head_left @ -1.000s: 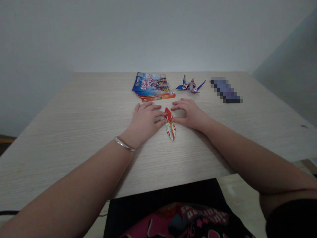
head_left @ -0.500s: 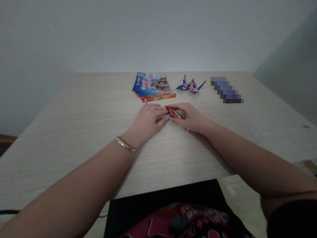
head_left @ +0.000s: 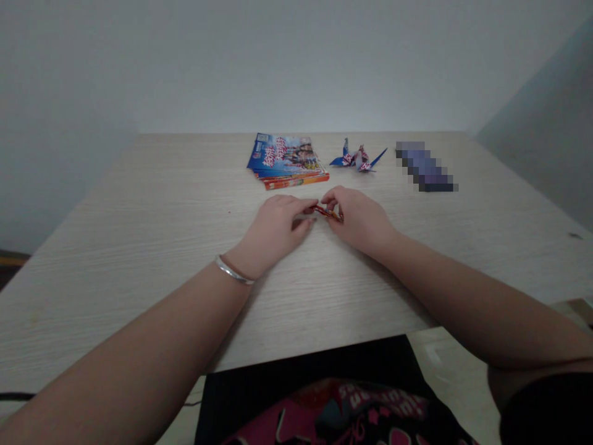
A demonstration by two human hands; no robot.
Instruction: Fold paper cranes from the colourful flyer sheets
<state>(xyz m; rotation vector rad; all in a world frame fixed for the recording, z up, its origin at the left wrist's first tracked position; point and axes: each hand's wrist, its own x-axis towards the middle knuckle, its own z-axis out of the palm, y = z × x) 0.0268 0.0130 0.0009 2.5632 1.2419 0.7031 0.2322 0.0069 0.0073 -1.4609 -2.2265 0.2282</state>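
Observation:
A small folded piece of red and orange paper (head_left: 327, 213) is pinched between both my hands just above the wooden table (head_left: 139, 247). My left hand (head_left: 273, 228), with a silver bracelet at the wrist, grips its left end with curled fingers. My right hand (head_left: 359, 217) holds the right end between thumb and fingertips, hiding most of the paper.
A stack of colourful printed paper sheets (head_left: 285, 162) lies at the back of the table. A finished blue and red paper crane (head_left: 356, 158) sits to its right. A blurred dark object (head_left: 425, 167) lies further right. The table's front edge is near my lap.
The folded paper lay flat and lengthwise between my flat hands; both hands have since picked it up, turned it sideways and closed on it.

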